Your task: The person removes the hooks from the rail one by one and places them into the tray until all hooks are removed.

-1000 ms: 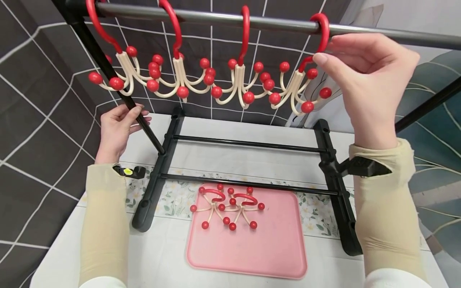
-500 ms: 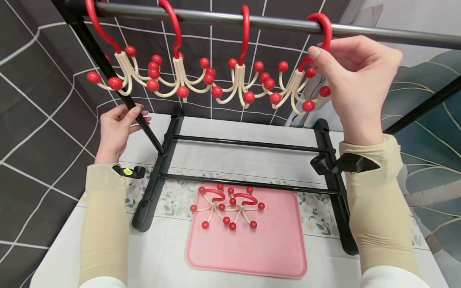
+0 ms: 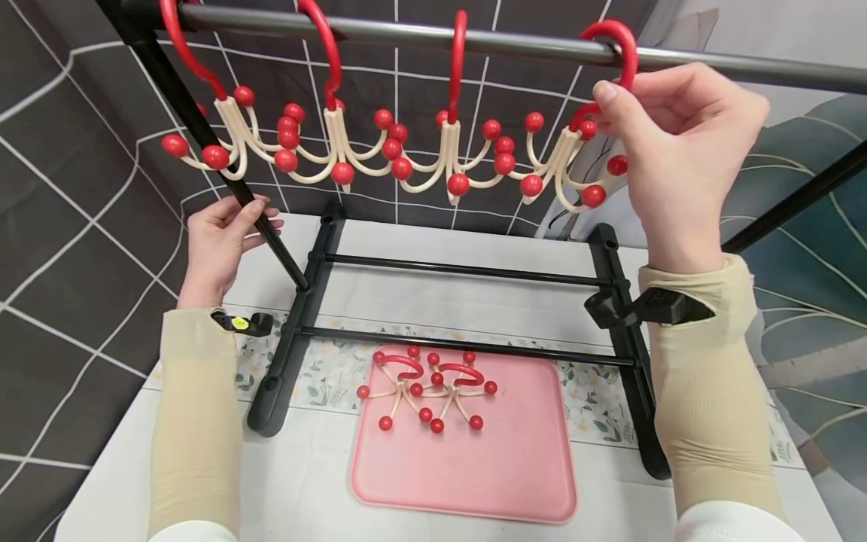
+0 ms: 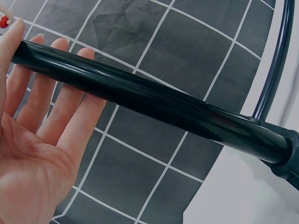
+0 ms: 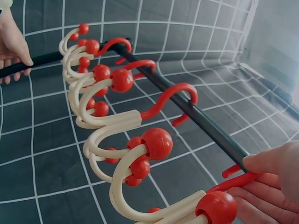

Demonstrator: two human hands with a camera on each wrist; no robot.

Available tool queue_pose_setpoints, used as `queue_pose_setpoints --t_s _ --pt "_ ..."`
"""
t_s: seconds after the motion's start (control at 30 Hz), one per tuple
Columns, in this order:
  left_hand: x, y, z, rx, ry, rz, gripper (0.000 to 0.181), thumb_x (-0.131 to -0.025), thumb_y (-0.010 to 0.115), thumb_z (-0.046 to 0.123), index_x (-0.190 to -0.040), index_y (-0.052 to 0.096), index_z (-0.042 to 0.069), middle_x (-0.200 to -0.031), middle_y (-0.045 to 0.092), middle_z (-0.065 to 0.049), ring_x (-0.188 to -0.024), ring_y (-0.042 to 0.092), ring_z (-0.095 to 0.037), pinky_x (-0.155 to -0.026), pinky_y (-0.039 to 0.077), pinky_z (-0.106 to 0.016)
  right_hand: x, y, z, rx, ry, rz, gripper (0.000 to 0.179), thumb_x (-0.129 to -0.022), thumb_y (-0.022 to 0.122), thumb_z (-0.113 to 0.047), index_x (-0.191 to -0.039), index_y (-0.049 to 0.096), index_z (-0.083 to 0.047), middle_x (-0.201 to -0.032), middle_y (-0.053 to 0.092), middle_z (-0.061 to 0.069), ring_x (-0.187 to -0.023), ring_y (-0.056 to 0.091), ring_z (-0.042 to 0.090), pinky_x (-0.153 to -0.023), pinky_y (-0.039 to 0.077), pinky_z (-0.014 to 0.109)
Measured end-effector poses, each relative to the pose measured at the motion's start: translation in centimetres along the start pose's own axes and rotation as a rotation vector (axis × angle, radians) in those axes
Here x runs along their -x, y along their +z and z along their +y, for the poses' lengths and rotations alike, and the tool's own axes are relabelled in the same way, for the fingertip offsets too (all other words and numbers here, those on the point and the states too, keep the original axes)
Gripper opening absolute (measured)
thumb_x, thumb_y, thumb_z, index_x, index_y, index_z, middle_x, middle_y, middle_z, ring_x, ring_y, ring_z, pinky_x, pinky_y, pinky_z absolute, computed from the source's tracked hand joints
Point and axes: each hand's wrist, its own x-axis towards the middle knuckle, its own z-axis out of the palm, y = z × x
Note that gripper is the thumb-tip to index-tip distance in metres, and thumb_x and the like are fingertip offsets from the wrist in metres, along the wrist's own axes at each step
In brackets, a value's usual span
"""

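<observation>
My right hand pinches the red hook of the rightmost multi-arm hanger, which hangs over the rack's top rail. Cream arms with red balls at their tips curve out from its stem. Three similar hangers hang to its left: a middle hanger, another hanger and the leftmost hanger. In the left wrist view, my left hand holds the rack's black side post, fingers behind it and thumb in front. Both hands also appear in the right wrist view.
Below, a pink tray lies on the white table with two more ball-tipped hangers at its back left. Black crossbars join the rack's feet behind it. Dark gridded cloth stands behind and at left.
My right hand first shifted left, then slightly right, and the rightmost hook now sits a little further right. The middle hanger beside it has turned slightly. My left hand stays on the post.
</observation>
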Motion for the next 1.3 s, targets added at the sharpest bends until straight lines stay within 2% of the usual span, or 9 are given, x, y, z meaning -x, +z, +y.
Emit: queue_pose_setpoints --t_s 0.2,0.27,0.47,0.57,0.67,0.9,1.13,1.3 --pt "0.0 0.0 0.0 -0.002 -0.001 0.003 0.017 -0.095 0.073 0.005 -0.109 0.073 -0.005 -0.089 0.074 -0.011 -0.077 0.075 -0.019 -0.074 0.060 -0.027 -0.7 -0.9 0.8 0.046 -0.168 0.002 0.014 -0.091 0.079 -0.012 -0.099 0.078 -0.001 -0.099 0.076 0.013 -0.087 0.075 0.018 -0.080 0.058 0.025" --pt "0.1 0.0 0.0 -0.001 0.000 0.002 0.017 -0.095 0.072 0.005 -0.109 0.073 -0.005 -0.089 0.074 -0.011 -0.077 0.075 -0.019 -0.074 0.060 -0.027 -0.8 -1.2 0.6 0.058 -0.185 0.012 0.015 -0.092 0.079 -0.014 -0.100 0.078 -0.002 -0.100 0.076 0.013 -0.089 0.075 0.018 -0.081 0.058 0.026" --pt "0.1 0.0 0.1 -0.011 0.001 0.000 0.018 -0.095 0.073 0.005 -0.109 0.073 -0.005 -0.090 0.074 -0.010 -0.078 0.075 -0.019 -0.074 0.060 -0.027 -1.0 -2.1 -0.1 0.034 -0.133 0.074 0.017 -0.088 0.082 -0.014 -0.100 0.078 -0.002 -0.102 0.075 0.015 -0.088 0.074 0.019 -0.088 0.057 0.027" --pt "0.1 0.0 0.1 -0.030 0.002 0.002 0.018 -0.095 0.073 0.007 -0.110 0.073 -0.004 -0.090 0.074 -0.010 -0.078 0.075 -0.018 -0.074 0.060 -0.026 -1.1 -2.7 -0.2 0.049 -0.145 0.091 0.019 -0.088 0.083 -0.014 -0.100 0.077 0.000 -0.102 0.074 0.016 -0.087 0.074 0.019 -0.088 0.057 0.027" --pt "0.0 0.0 0.1 -0.047 0.003 0.005 0.019 -0.095 0.073 0.008 -0.110 0.073 -0.003 -0.091 0.075 -0.009 -0.079 0.075 -0.018 -0.074 0.060 -0.025 -0.9 -3.4 -0.2 0.099 -0.180 0.086 0.021 -0.090 0.081 -0.017 -0.102 0.077 0.000 -0.103 0.075 0.016 -0.089 0.074 0.019 -0.087 0.057 0.027" --pt "0.1 0.0 0.1 -0.040 -0.003 0.005 0.019 -0.095 0.073 0.008 -0.110 0.073 -0.004 -0.090 0.075 -0.010 -0.079 0.075 -0.018 -0.074 0.060 -0.025 0.1 -5.1 -0.1 0.189 -0.168 0.074 0.025 -0.092 0.079 -0.020 -0.108 0.076 -0.001 -0.108 0.075 0.012 -0.092 0.074 0.017 -0.084 0.057 0.026" --pt "-0.1 -0.1 0.1 -0.046 -0.002 0.004 0.021 -0.095 0.074 0.008 -0.111 0.073 -0.004 -0.091 0.074 -0.010 -0.080 0.075 -0.018 -0.075 0.060 -0.025 1.5 -6.3 0.7 0.120 -0.070 0.087 0.025 -0.084 0.085 -0.009 -0.102 0.076 0.006 -0.102 0.075 0.015 -0.085 0.073 0.017 -0.080 0.057 0.022" --pt "-0.1 -0.1 0.1 -0.041 -0.007 0.004 0.021 -0.095 0.074 0.008 -0.112 0.073 -0.004 -0.091 0.075 -0.010 -0.079 0.075 -0.018 -0.075 0.060 -0.025 2.8 -6.8 1.6 0.178 -0.094 0.035 0.024 -0.083 0.085 -0.006 -0.097 0.074 0.011 -0.092 0.075 0.013 -0.075 0.072 0.014 -0.072 0.056 0.019"
